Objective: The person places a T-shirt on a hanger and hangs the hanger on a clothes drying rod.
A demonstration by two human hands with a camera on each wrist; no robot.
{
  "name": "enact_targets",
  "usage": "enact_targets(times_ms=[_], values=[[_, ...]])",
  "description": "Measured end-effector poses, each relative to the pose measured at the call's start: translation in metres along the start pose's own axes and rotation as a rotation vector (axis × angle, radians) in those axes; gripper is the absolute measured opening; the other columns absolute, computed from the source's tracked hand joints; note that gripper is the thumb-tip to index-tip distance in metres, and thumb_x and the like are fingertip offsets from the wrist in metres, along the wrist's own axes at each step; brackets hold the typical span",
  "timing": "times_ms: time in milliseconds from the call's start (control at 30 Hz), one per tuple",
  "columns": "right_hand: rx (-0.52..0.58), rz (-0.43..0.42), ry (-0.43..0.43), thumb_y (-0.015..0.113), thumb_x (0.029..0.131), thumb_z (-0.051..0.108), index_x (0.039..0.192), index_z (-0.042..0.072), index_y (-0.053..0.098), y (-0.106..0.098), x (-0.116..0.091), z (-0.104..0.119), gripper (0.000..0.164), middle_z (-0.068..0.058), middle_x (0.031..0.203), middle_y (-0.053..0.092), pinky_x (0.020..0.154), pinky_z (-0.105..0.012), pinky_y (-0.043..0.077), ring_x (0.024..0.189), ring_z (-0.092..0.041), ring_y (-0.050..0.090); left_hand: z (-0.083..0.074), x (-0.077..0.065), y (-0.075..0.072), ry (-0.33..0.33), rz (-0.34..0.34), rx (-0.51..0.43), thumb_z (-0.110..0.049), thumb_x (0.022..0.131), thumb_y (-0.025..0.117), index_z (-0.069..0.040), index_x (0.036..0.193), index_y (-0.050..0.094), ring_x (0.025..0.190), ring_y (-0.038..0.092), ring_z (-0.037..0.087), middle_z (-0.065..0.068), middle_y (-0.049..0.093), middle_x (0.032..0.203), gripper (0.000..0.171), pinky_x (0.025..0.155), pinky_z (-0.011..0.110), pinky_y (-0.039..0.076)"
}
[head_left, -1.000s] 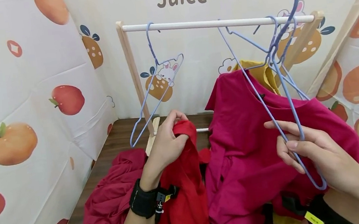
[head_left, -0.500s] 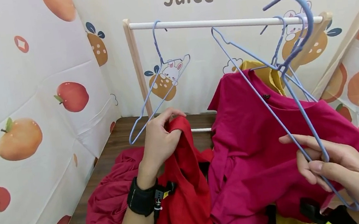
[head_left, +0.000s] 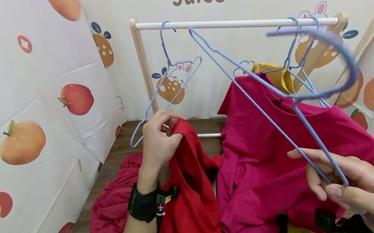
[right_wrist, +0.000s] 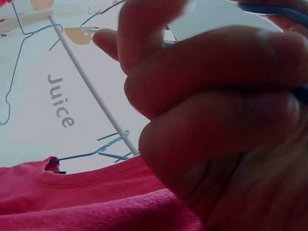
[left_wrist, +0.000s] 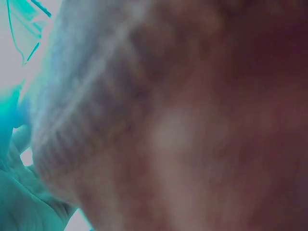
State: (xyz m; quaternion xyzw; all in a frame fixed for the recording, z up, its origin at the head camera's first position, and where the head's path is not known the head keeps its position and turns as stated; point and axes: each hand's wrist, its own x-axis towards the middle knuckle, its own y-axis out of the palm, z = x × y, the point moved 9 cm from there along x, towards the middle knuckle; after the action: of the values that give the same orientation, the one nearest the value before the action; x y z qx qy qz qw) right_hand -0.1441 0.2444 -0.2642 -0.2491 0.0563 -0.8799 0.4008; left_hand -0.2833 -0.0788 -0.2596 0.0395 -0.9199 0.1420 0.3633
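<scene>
My left hand (head_left: 160,140) pinches the upper edge of a red garment (head_left: 193,192), lifting that edge while the rest drapes down over the table. In the left wrist view, blurred cloth (left_wrist: 192,120) fills most of the picture, and part of a hand (left_wrist: 29,202) shows at lower left. My right hand (head_left: 361,185) grips a bare blue wire hanger (head_left: 313,96) by one end. Its hook is tilted toward the camera and its other end reaches up to the left. Curled fingers (right_wrist: 211,120) cover much of the right wrist view.
A rack with a white rail (head_left: 225,24) stands behind. At its left hangs a bare blue hanger (head_left: 163,44); at right, a magenta T-shirt (head_left: 253,155) and a yellow garment (head_left: 274,77). Dark red cloth (head_left: 114,209) lies crumpled on the wooden table (head_left: 120,137).
My right hand has moved right and down, tipping the hanger so its hook drops toward the camera and its far end swings left. My left hand has shifted slightly left with the red garment.
</scene>
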Motion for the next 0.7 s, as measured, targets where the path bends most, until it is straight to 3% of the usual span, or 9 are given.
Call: enact_targets(times_ms=[133,267,367,467,567,700], values=[[0.009,-0.048,0.098,0.017,0.087,-0.029,0.156,-0.013,0.015,-0.005,-0.004,-0.009,0.07,-0.01,0.11,0.054,0.045,-0.025,0.041,0.075,-0.019,0.052,-0.001,0.0,-0.007,-0.009,-0.071,0.011,0.003,0.084,0.061,-0.011,0.091,0.076,0.069,0.057,0.016,0.003,0.066,0.086,0.022,0.055,0.023,0.047],[-0.006,-0.063,0.129,0.018,0.09,-0.028,0.158,-0.011,0.014,-0.008,-0.005,-0.016,0.07,-0.013,0.116,0.053,0.052,-0.031,0.041,0.101,-0.022,0.052,0.001,-0.001,-0.019,-0.043,-0.16,0.06,0.001,0.081,0.06,-0.01,0.08,0.073,0.061,0.054,0.016,0.004,0.066,0.074,0.016,0.051,0.025,0.045],[-0.038,-0.051,0.177,0.02,0.092,-0.026,0.16,-0.006,0.012,-0.008,-0.006,-0.018,0.071,-0.012,0.122,0.053,0.051,-0.026,0.043,0.079,-0.019,0.054,0.006,-0.001,-0.026,-0.081,-0.204,0.121,-0.004,0.078,0.061,-0.013,0.075,0.07,0.054,0.049,0.016,0.003,0.06,0.064,0.013,0.046,0.026,0.039],[-0.093,-0.024,0.214,0.024,0.093,-0.025,0.161,-0.004,0.012,-0.006,-0.005,-0.018,0.072,-0.01,0.127,0.053,0.046,-0.025,0.044,0.06,-0.015,0.051,0.009,-0.001,-0.03,-0.103,-0.202,0.172,-0.009,0.079,0.064,-0.014,0.074,0.07,0.052,0.045,0.017,0.002,0.057,0.06,0.009,0.045,0.026,0.035],[-0.154,0.029,0.189,0.029,0.089,-0.025,0.159,-0.007,0.015,0.0,-0.001,-0.014,0.074,-0.008,0.126,0.054,0.048,-0.026,0.046,0.067,-0.012,0.056,0.01,-0.001,-0.033,-0.124,-0.191,0.193,-0.012,0.082,0.067,-0.014,0.077,0.071,0.052,0.047,0.017,0.002,0.059,0.062,0.006,0.047,0.025,0.038],[-0.188,0.124,0.09,0.034,0.082,-0.025,0.155,-0.015,0.017,0.01,0.003,-0.008,0.076,-0.009,0.121,0.057,0.05,-0.02,0.047,0.072,-0.003,0.057,0.012,-0.001,-0.039,-0.164,-0.208,0.199,-0.014,0.084,0.068,-0.013,0.083,0.073,0.056,0.051,0.016,0.004,0.063,0.067,0.005,0.05,0.024,0.042]])
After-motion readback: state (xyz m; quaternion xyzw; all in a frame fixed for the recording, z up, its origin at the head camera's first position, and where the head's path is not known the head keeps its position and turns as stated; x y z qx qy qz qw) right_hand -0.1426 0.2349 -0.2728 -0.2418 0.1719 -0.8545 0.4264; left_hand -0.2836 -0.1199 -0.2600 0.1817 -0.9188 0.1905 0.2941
